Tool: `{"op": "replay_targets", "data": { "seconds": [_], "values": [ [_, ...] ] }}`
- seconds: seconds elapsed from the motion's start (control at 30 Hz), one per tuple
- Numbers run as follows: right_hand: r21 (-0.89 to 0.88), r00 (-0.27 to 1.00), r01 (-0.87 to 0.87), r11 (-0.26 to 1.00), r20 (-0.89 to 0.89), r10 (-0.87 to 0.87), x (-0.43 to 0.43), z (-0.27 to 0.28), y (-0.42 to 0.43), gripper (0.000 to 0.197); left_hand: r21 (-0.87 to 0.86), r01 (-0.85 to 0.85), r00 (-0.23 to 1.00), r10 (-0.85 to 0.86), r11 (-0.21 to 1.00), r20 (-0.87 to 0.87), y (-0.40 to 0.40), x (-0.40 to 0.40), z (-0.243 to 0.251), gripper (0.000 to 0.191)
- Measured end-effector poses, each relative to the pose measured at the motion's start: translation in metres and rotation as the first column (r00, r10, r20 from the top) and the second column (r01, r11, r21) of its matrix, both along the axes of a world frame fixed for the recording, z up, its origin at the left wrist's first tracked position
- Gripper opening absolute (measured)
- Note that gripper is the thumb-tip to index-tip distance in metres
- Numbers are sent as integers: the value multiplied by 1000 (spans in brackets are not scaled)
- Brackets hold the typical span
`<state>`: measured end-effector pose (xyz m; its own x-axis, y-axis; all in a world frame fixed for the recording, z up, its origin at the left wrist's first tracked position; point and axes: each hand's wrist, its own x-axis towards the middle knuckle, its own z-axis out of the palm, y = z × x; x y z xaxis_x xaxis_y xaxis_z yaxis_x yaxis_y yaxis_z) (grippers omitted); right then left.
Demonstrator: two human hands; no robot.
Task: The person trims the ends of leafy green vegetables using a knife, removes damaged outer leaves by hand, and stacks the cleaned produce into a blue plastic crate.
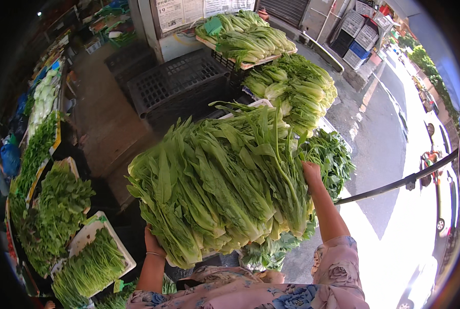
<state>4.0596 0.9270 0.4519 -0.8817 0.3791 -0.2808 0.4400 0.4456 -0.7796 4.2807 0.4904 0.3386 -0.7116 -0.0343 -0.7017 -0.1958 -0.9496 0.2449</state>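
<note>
A thick, layered heap of long-leaf lettuce (pixel 218 174) lies before me, with pale stem ends toward my body. My left hand (pixel 153 242) holds the load at its near left corner, fingers partly under the leaves. At the right side, my right hand (pixel 312 174) grips the edge, its fingertips hidden by leaves. A sliver of white tray shows under the near stems; the leaves cover most of it.
Beyond the load stand black plastic crates (pixel 179 77), romaine lettuce (pixel 257 40) on a tray and more lettuce heads (pixel 295 89). Dark leafy greens (pixel 328 162) are at right. To the left is a foam box (pixel 116 241) of greens. A dark pole (pixel 392 183) crosses the right side.
</note>
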Motion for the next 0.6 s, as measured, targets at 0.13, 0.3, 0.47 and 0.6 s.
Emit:
{"op": "replay_targets", "data": {
  "seconds": [0.13,0.3,0.47,0.6],
  "values": [
    [119,1000,3,993,-14,-1,-99,-48,-13,32,56,62,994,-57,996,-88,-31,-85,-26,51],
    [295,991,-112,949,-38,129,-209,-84,-26,38,71,78,997,-76,994,-20,-43,-166,-58,51],
    [301,971,-226,926,-6,239,-296,-116,-31,37,121,76,996,-70,990,-53,-25,-212,-70,52],
    [356,946,-323,877,127,297,-350,-160,-20,38,177,80,996,-75,981,-39,-6,-227,-90,56]
  ]
}}
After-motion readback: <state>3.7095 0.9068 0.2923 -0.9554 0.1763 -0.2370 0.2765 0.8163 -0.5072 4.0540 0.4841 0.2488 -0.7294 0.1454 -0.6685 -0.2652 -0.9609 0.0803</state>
